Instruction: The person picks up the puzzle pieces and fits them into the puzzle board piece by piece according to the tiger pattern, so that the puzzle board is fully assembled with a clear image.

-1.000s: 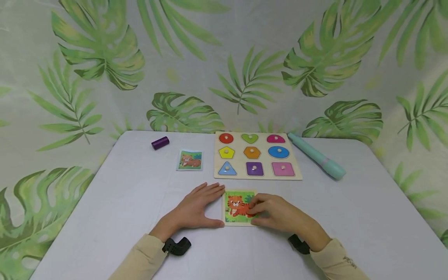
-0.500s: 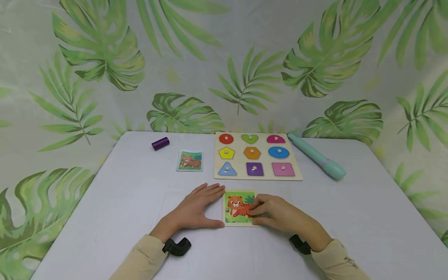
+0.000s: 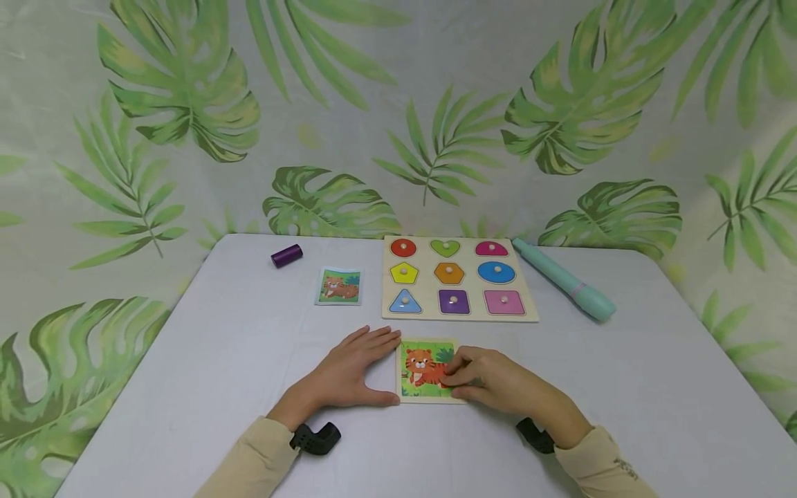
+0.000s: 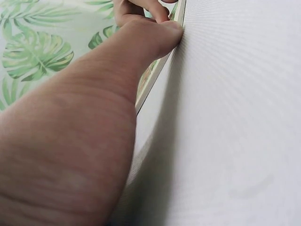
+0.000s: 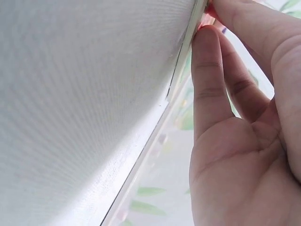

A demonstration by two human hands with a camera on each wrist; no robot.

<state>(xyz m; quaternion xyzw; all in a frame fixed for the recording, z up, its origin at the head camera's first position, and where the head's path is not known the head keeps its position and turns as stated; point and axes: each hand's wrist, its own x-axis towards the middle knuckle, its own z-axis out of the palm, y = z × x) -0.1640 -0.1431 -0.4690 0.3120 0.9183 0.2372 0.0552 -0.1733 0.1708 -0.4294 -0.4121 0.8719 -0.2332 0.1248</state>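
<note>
A square wooden tiger jigsaw puzzle lies flat on the table between both hands. Along its left side rests my left hand, fingers straight and thumb spread, with fingertips at the upper left corner and thumb at the lower left. My right hand reaches over the puzzle's right side, fingers bent, pinching a puzzle piece at the tiger's rear. Between those fingers the right wrist view shows a small red bit of the piece; the rest is hidden. In the left wrist view the left thumb touches the puzzle's edge.
Behind the puzzle lies a wooden board of coloured knobbed shapes. A small tiger picture card and a purple cylinder lie to its left. A mint-green tapered stick lies to its right. Leaf-print cloth hangs behind the table.
My right thumb and fingertips have shifted slightly to the right over the puzzle's edge. The left hand stays in place.
</note>
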